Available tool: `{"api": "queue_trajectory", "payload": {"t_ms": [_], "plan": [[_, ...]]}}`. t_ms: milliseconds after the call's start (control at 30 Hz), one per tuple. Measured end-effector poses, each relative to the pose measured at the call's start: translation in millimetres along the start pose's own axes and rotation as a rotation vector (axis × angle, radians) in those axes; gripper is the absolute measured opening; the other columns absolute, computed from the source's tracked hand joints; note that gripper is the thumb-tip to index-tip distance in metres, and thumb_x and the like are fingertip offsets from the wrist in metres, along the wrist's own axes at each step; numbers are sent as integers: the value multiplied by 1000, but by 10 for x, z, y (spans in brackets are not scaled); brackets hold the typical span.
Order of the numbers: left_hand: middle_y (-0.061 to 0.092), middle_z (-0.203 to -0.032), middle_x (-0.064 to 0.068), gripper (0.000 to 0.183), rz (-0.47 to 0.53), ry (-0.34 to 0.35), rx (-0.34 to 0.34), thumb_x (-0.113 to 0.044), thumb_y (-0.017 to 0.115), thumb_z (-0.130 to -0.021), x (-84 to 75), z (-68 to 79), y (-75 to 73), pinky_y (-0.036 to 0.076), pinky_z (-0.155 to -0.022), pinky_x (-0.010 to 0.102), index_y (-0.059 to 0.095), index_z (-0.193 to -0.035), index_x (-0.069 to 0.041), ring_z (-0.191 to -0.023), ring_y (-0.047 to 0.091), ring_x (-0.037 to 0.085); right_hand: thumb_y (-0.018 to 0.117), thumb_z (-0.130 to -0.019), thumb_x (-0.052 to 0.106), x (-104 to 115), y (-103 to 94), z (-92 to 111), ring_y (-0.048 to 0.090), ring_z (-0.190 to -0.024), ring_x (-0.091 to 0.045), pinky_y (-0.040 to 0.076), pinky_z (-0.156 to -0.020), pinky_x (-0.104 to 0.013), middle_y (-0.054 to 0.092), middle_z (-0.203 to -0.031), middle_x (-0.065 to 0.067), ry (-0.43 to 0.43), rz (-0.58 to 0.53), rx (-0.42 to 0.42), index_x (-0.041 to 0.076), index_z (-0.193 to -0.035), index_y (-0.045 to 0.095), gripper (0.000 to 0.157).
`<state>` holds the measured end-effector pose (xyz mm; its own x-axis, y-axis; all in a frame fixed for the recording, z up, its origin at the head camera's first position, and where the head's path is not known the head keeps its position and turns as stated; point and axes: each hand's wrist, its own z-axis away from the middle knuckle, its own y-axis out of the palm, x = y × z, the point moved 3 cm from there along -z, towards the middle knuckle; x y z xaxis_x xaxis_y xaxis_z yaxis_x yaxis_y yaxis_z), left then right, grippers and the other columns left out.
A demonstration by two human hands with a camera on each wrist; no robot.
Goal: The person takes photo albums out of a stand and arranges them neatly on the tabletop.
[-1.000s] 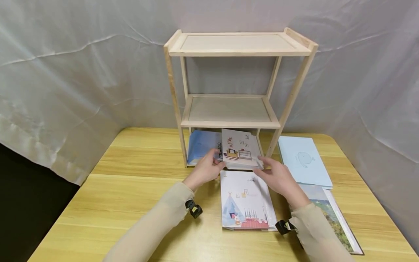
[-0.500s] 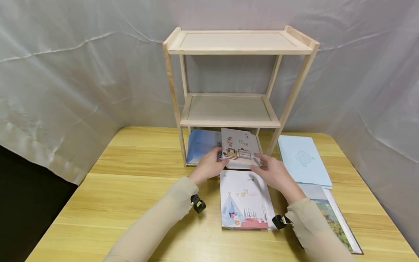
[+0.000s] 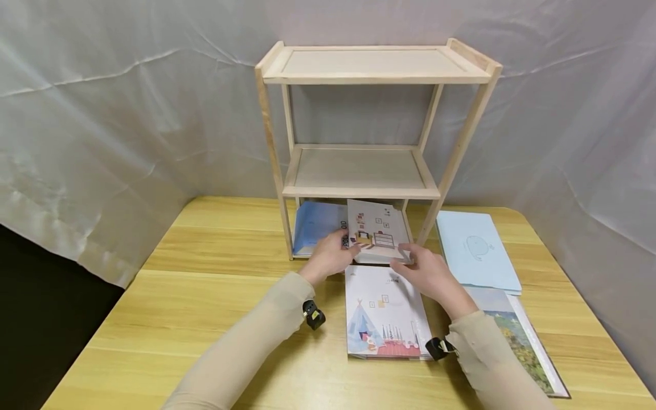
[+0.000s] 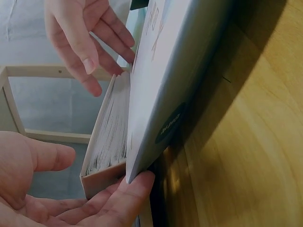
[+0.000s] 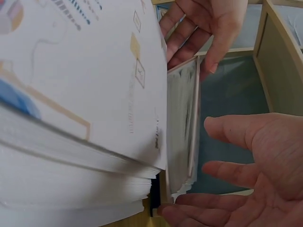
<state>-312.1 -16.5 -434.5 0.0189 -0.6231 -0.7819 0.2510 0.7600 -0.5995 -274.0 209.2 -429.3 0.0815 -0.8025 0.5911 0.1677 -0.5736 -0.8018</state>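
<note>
Wood tabletop [image 3: 205, 319]; pale wooden rack [image 3: 359, 192] stands at the far side. White tent-print album [image 3: 386, 313] lies near. Right of a blue album [image 3: 316, 223], low in the rack, lies a room-print album [image 3: 376, 225]. Left hand [image 3: 328, 257] is at its near left corner, right hand [image 3: 427, 273] near right; fingers apart on both.

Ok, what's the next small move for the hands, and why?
Probably draw the left hand and right hand back from the farther white book: it lies below the middle shelf, beside the blue book, and both hands' fingers look loosely spread, not gripping.
</note>
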Motion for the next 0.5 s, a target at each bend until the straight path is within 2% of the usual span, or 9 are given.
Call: {"api": "queue_trajectory", "payload": {"t_ms": [167, 333, 500], "plan": [[48, -165, 21, 70, 6, 5, -4, -35, 63, -107, -11, -23, 16, 38, -128, 57, 39, -165, -5, -154, 45, 43, 65, -107, 38, -29, 12, -24, 72, -111, -43, 64, -82, -50, 68, -131, -35, 17, -17, -2, 2, -155, 53, 61], [48, -165, 20, 68, 3, 10, -3, -34, 63, -107, -37, -39, 17, 38, -128, 58, 40, -165, -5, -154, 44, 44, 65, -107, 38, -39, 18, -55, 71, -111, -42, 64, -84, -51, 68, -132, -34, 19, -36, -18, 3, -153, 56, 58], [49, -164, 20, 68, 11, 14, 2, -30, 64, -107, -61, -39, 20, 39, -127, 59, 39, -165, -5, -153, 46, 44, 65, -108, 37, -50, 22, -77, 67, -125, -48, 61, -97, -59, 65, -140, -33, 21, -65, -32, 2, -150, 58, 55]]}}
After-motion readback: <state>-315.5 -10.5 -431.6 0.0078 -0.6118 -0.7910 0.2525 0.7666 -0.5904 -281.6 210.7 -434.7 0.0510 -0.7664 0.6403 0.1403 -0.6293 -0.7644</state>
